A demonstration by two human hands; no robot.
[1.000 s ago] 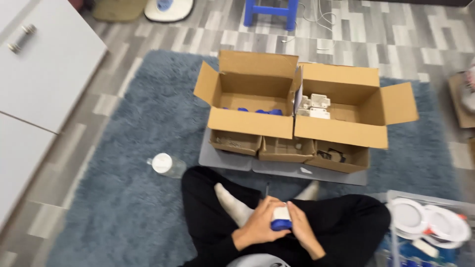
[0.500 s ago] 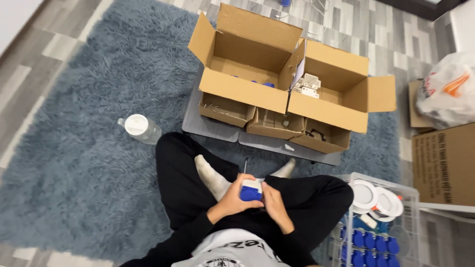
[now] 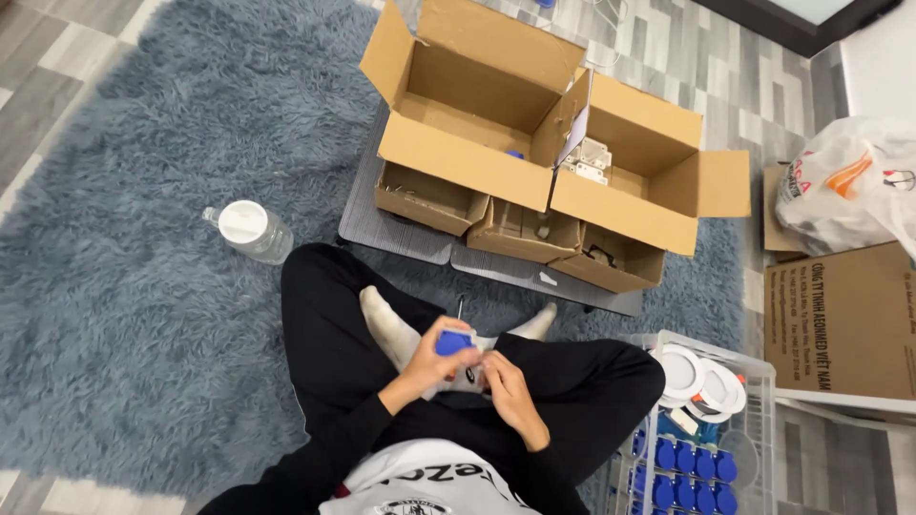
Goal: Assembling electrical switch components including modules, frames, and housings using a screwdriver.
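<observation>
Since half a second ago the view has tipped further down and closer; boxes sit higher in the frame, the crate shows more, and the hands have stayed together over the lap. Grey shag rug (image 3: 124, 315) covers the left and centre, on grey plank floor (image 3: 725, 86) at the upper right. Two open cardboard boxes (image 3: 496, 133) at top centre, smaller trays below them on a grey mat (image 3: 372, 215). Bottle (image 3: 250, 231) lies centre left. Clear crate (image 3: 754, 367) at lower right holds white discs and blue caps (image 3: 689, 467). Left hand (image 3: 441, 360), fingers curled, grips a small blue part (image 3: 455, 342) at lower centre, above crossed legs. Right hand (image 3: 506, 381) is loosely curled just beside it; whether it touches the part, cannot tell.
</observation>
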